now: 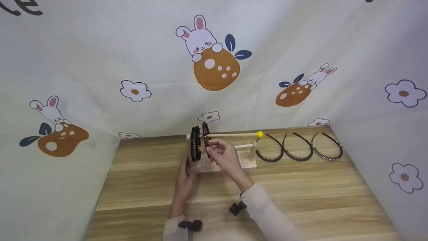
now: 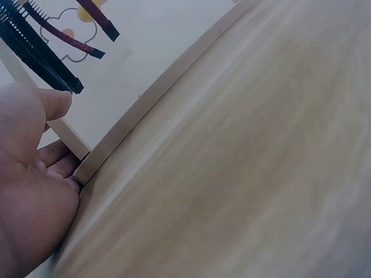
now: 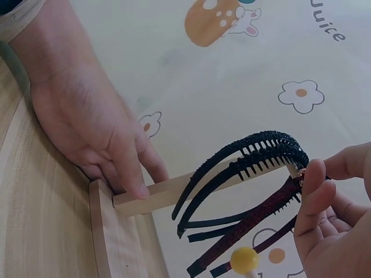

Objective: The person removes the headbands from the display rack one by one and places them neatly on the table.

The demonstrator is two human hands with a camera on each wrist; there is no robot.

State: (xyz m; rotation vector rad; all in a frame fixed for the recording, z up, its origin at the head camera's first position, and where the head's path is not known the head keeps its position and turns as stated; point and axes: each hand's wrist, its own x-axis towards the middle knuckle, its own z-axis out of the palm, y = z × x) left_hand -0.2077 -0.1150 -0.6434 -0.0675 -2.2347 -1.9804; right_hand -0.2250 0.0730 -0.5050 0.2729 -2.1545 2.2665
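A wooden headband stand [image 1: 249,165] has an upper rod tipped with a yellow ball [image 1: 260,134]. Black toothed headbands [image 1: 194,144] hang together at the rod's left end. My right hand [image 1: 223,156] pinches a dark red headband [image 3: 255,223] between thumb and fingers, just right of the black ones; it hangs around the rod. At the stand's left end, my left hand [image 1: 185,180] holds the upright near the base, its thumb along the wood [image 3: 156,197]. In the left wrist view, the left hand's fingers [image 2: 58,159] curl behind the base corner, below the headband tips.
Three dark headbands lie in a row right of the stand: a plain one [image 1: 270,158], another [image 1: 298,158], and one with shiny bits [image 1: 329,158]. The wood-grain table [image 1: 301,201] meets a printed cloth backdrop [image 1: 160,113] close behind the stand.
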